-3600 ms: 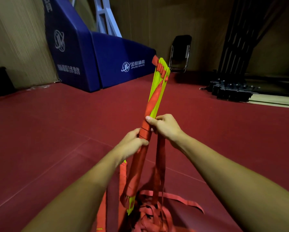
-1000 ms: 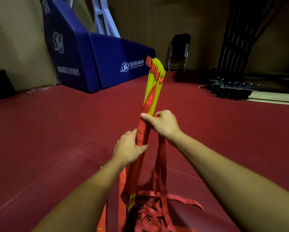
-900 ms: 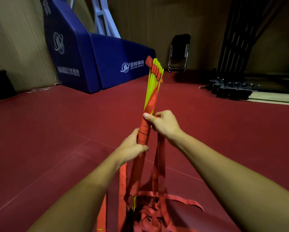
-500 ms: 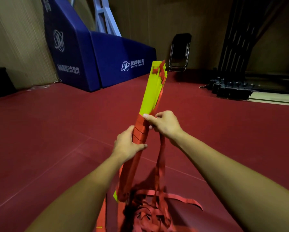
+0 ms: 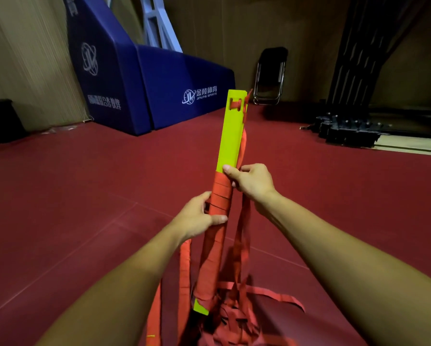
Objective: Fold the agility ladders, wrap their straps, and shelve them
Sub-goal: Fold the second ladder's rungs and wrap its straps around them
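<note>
The person is holding the folded rungs (image 5: 230, 132) upright, leaning a little away, above the floor (image 5: 84, 196), with the lower end hanging just over a heap (image 5: 234, 323) of loose red webbing. The left hand (image 5: 197, 218) is gripping the stack round the wrap (image 5: 219, 196), fingers curled behind and thumb lying across the front. The right hand (image 5: 253, 181) is pinching the strap (image 5: 241, 236) at the wrap's top edge, thumb pressing on the yellow face, and the free length is dropping from it to the heap. The turns are covering the lower part of the stack; the upper part is showing bare. The step in hand looks like laying the next turn upward. Doing it well is probably meaning pulling the strap taut before each pass, overlapping the last edge, squeezing so the rungs are not fanning, and drawing slack gently so the heap is not snagging.
</note>
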Demonstrator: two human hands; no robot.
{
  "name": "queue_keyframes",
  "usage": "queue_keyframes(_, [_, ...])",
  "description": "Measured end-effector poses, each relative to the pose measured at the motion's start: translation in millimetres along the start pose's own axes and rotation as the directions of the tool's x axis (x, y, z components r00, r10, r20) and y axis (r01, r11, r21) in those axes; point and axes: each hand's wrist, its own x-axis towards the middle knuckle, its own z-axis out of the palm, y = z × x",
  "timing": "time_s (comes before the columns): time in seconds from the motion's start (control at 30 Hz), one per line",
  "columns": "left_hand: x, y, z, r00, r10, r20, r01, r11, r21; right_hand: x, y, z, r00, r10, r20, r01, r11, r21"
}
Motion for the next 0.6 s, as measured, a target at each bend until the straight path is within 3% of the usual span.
queue_keyframes(0.1, [1,-4,-2,0.992,0.027,-0.126,0.007,0.966,0.257,-1,0,-2,1.000,-0.006,0.008,0.006,0.999,-0.045])
queue_keyframes(0.2, [-5,3,2,0.964,0.067,-0.256,0.078,0.852,0.517,-6,-6,-1,1.000,-0.009,0.018,0.011,0.992,-0.125])
queue_keyframes(0.3, [-9,10,7,0.954,0.077,-0.289,0.124,0.778,0.616,-7,-10,3,0.998,-0.060,-0.011,0.057,0.983,-0.173])
queue_keyframes(0.37, [-8,12,6,0.966,0.064,-0.252,0.093,0.821,0.564,-6,-11,3,0.997,-0.082,-0.002,0.081,0.983,-0.166])
queue_keyframes(0.47, [-3,16,3,0.994,-0.032,-0.102,0.055,0.972,0.228,-5,-11,-1,0.993,-0.109,0.050,0.116,0.979,-0.170])
queue_keyframes(0.53, [2,10,0,0.998,-0.047,-0.050,0.049,0.998,0.044,-5,-10,-2,0.986,-0.143,0.086,0.156,0.971,-0.181])
queue_keyframes(0.6, [4,0,-4,0.999,0.002,-0.046,-0.001,1.000,0.020,-5,-9,-3,0.979,-0.167,0.115,0.185,0.967,-0.176])
